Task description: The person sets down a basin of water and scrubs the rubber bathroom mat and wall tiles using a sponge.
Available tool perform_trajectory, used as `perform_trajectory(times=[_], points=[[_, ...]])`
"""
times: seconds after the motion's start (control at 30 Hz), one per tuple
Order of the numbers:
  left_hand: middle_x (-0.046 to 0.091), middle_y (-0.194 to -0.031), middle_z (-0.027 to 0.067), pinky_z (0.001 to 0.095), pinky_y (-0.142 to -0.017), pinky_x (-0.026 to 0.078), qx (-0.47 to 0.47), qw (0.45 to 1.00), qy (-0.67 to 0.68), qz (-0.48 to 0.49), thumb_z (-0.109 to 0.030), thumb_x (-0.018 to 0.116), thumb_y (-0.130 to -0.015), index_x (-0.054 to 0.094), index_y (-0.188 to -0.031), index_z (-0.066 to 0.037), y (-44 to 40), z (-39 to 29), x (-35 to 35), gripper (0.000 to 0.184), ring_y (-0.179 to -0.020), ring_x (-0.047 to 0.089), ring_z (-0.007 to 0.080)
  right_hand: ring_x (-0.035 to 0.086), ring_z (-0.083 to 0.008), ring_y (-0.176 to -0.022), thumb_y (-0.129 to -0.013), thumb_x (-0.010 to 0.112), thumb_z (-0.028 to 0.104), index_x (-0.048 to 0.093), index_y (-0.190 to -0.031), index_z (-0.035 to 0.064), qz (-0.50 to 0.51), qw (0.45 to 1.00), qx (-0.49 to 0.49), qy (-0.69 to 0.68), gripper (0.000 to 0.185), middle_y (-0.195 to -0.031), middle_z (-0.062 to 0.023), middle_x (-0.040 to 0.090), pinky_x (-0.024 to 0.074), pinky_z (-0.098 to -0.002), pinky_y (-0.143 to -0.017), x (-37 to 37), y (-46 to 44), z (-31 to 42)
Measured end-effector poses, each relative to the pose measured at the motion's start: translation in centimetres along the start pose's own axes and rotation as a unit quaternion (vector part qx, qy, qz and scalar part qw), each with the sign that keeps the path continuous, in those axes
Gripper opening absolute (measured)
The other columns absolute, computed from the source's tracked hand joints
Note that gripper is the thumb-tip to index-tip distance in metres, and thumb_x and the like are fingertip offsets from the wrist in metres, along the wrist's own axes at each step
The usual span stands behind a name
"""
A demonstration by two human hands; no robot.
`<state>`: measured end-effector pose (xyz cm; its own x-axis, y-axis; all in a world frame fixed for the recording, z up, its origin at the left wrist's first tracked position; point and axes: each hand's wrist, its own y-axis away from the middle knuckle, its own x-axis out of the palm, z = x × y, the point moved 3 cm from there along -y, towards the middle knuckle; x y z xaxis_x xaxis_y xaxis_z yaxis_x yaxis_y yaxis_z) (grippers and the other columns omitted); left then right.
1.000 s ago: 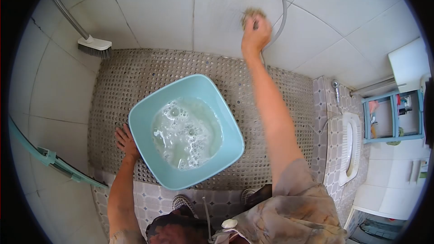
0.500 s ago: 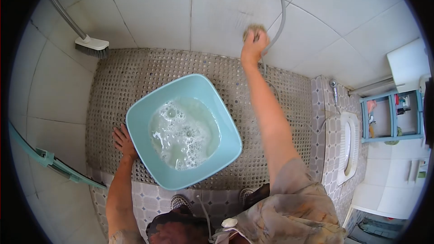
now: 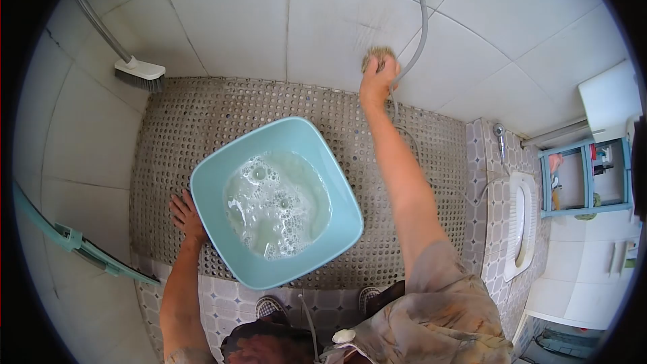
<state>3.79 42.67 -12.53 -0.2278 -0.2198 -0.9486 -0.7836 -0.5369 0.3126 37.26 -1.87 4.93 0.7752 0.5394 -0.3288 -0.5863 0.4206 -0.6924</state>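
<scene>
My right hand point(image 3: 379, 81) is closed on a tan, rough-looking scouring pad point(image 3: 378, 54), pressed to the lower part of the white tiled wall point(image 3: 337, 20). Faint grey smears show on the tile just above it. My left hand point(image 3: 188, 216) lies flat with fingers spread on the perforated mat point(image 3: 269, 98), against the left side of a light blue square basin point(image 3: 344, 232). Cloudy, foamy water point(image 3: 278, 202) fills the bottom of the basin. A grey hose point(image 3: 424, 20) runs down the wall past my right hand.
A long-handled floor brush point(image 3: 140, 73) leans at the left corner. On the right are a squat toilet point(image 3: 520, 226), a shower head point(image 3: 499, 131) and a blue shelf point(image 3: 586, 176) holding small items. A green-edged door track point(image 3: 101, 259) crosses the lower left. Checkered shoes point(image 3: 271, 308) show below.
My right hand has shifted slightly down the wall with the scouring pad. The whole view has moved a little; my left hand stays on the mat beside the basin.
</scene>
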Motion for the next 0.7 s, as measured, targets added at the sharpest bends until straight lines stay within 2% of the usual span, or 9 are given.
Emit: perform_trajectory(times=[0.1, 0.2, 0.27, 0.37, 0.47, 0.53, 0.6, 0.67, 0.7], points=[[-0.014, -0.153, 0.0267, 0.0649, -0.108, -0.002, -0.010, 0.998, -0.024, 0.057, -0.048, 0.069, -0.076, -0.012, -0.149, -0.011, 1.7, -1.8, -2.9, 0.116, -0.140, -0.015, 0.0468, 0.056, -0.0339, -0.096, -0.083, 0.065, 0.018, 0.059, -0.101, 0.0002, 0.096, 0.982, 0.153, 0.061, 0.026, -0.102, -0.0181, 0.060, 0.0439, -0.0428, -0.085, 1.5, 2.4, -4.5], [-0.012, -0.153, 0.0272, 0.0639, -0.108, -0.001, -0.020, 0.998, -0.018, 0.065, -0.049, 0.068, -0.077, -0.012, -0.149, -0.011, 1.5, -2.0, -2.9, 0.114, -0.140, -0.015, 0.0467, 0.059, -0.0276, -0.092, -0.085, 0.065, 0.022, 0.060, -0.102, 0.0004, 0.135, 0.964, 0.204, -0.107, 0.028, -0.098, -0.0147, 0.063, 0.0464, -0.0396, -0.082, 1.3, 1.4, -3.6], [-0.012, -0.153, 0.0275, 0.0637, -0.109, -0.001, -0.018, 0.997, -0.025, 0.072, -0.050, 0.068, -0.078, -0.011, -0.149, -0.011, 2.3, -2.7, -4.0, 0.114, -0.140, -0.015, 0.0466, 0.061, -0.0183, -0.081, -0.086, 0.066, 0.026, 0.061, -0.103, 0.0002, 0.152, 0.933, 0.219, -0.241, 0.031, -0.091, -0.0085, 0.065, 0.0495, -0.0323, -0.074, 0.9, 0.5, -1.4], [-0.012, -0.153, 0.0284, 0.0633, -0.109, -0.001, -0.010, 0.998, -0.024, 0.050, -0.048, 0.068, -0.078, -0.011, -0.149, -0.010, 1.8, -1.7, -2.7, 0.112, -0.140, -0.013, 0.0472, 0.059, -0.0100, -0.071, -0.088, 0.065, 0.025, 0.061, -0.105, 0.0000, 0.300, 0.860, 0.228, -0.343, 0.030, -0.085, -0.0031, 0.065, 0.0497, -0.0246, -0.066, -2.0, 2.2, 5.3], [-0.010, -0.153, 0.0292, 0.0634, -0.109, 0.000, -0.014, 0.996, -0.062, 0.070, -0.043, 0.065, -0.080, -0.010, -0.149, -0.010, 2.5, -3.2, -4.4, 0.108, -0.141, -0.011, 0.0475, 0.060, -0.0121, -0.073, -0.088, 0.064, 0.022, 0.062, -0.103, 0.0016, 0.486, 0.805, 0.131, -0.314, 0.026, -0.088, -0.0054, 0.066, 0.0499, -0.0260, -0.068, -4.9, 5.5, 11.2], [-0.009, -0.153, 0.0296, 0.0634, -0.109, 0.001, -0.020, 0.996, -0.062, 0.064, -0.042, 0.064, -0.081, -0.010, -0.149, -0.009, 2.1, -2.9, -3.5, 0.106, -0.141, -0.012, 0.0474, 0.063, -0.0197, -0.082, -0.086, 0.064, 0.023, 0.062, -0.102, 0.0036, 0.582, 0.773, -0.072, -0.244, 0.025, -0.094, -0.0106, 0.066, 0.0505, -0.0329, -0.074, -5.4, 10.5, 11.9], [-0.008, -0.153, 0.0295, 0.0631, -0.109, 0.001, -0.022, 0.997, -0.045, 0.054, -0.039, 0.062, -0.082, -0.007, -0.150, -0.010, 2.0, -3.1, -3.9, 0.101, -0.141, -0.011, 0.0473, 0.063, -0.0240, -0.084, -0.084, 0.065, 0.020, 0.063, -0.099, 0.0028, 0.629, 0.733, -0.208, -0.157, 0.023, -0.102, -0.0092, 0.065, 0.0517, -0.0329, -0.074, -5.6, 15.7, 11.6], [-0.008, -0.153, 0.0287, 0.0633, -0.109, 0.001, -0.016, 0.999, -0.029, 0.034, -0.038, 0.060, -0.084, -0.005, -0.150, -0.010, 1.9, -2.1, -2.9, 0.098, -0.141, -0.011, 0.0472, 0.059, -0.0309, -0.094, -0.078, 0.062, 0.011, 0.063, -0.096, 0.0021, 0.638, 0.731, -0.242, -0.002, 0.021, -0.102, -0.0160, 0.062, 0.0486, -0.0383, -0.086, -5.0, 20.1, 10.2], [-0.008, -0.153, 0.0284, 0.0634, -0.109, 0.001, -0.007, 1.000, -0.017, 0.019, -0.038, 0.060, -0.084, -0.004, -0.150, -0.010, 1.7, -2.2, -2.8, 0.096, -0.141, -0.010, 0.0471, 0.056, -0.0328, -0.099, -0.076, 0.060, 0.009, 0.062, -0.099, 0.0018, 0.685, 0.691, -0.217, 0.081, 0.024, -0.104, -0.0168, 0.061, 0.0455, -0.0415, -0.090, -4.7, 21.6, 10.7]])
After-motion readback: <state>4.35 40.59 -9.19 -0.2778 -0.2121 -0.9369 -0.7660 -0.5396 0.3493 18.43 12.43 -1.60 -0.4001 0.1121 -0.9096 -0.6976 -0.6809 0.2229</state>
